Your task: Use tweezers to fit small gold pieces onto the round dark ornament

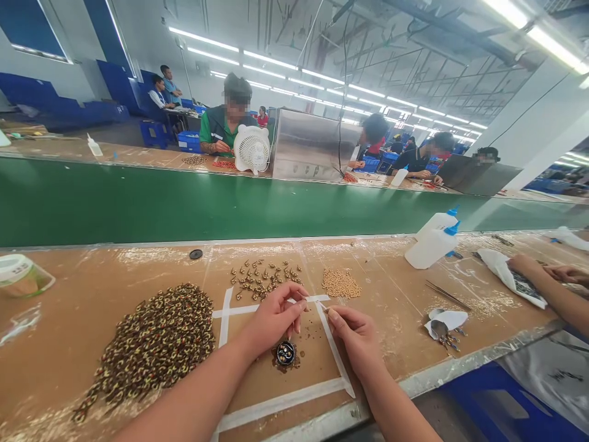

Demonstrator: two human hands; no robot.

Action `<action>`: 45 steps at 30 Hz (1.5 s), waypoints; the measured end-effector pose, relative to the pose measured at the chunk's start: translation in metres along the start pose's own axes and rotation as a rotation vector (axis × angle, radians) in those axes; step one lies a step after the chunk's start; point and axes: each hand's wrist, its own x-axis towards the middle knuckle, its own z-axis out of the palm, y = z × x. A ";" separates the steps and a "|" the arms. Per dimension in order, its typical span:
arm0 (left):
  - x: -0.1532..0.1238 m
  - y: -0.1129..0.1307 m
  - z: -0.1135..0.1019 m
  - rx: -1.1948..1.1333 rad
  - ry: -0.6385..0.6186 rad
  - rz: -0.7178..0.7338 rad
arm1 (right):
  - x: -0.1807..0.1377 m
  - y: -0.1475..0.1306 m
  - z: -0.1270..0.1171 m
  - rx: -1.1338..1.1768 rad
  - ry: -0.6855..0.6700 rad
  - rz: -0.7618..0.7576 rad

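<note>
My left hand (280,314) is closed in a pinch above the taped square on the table. My right hand (354,334) pinches just to its right, over the tape strip. Whatever either hand holds is too small to make out. Below my left hand sits a small round black dish (286,353) with dark liquid and a few small beads in it. Beyond my hands lie scattered small brownish pieces with thin stems (252,279) and a patch of tan beads (341,283). A large heap of small dark, yellow-marked pieces (161,337) lies left of my forearm.
White bottles with blue caps (431,247) stand at the right. Tweezers (448,296) and a white scrap with small pieces (445,323) lie nearer. A co-worker's hands (529,267) are at far right. A lidded tub (23,275) stands left; a green belt (184,205) runs behind.
</note>
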 end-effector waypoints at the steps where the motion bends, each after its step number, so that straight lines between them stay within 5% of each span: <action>1: 0.000 -0.001 0.000 0.034 0.007 0.002 | 0.000 -0.001 0.001 -0.013 0.006 -0.007; 7: -0.003 0.000 0.000 0.266 0.071 -0.032 | -0.002 -0.005 0.005 -0.127 0.059 -0.078; 37: -0.003 0.003 0.001 0.290 0.081 -0.048 | -0.001 0.001 0.009 -0.235 0.018 -0.148; 45: -0.003 0.000 -0.004 0.481 0.084 -0.014 | -0.006 0.000 0.009 -0.331 0.011 -0.201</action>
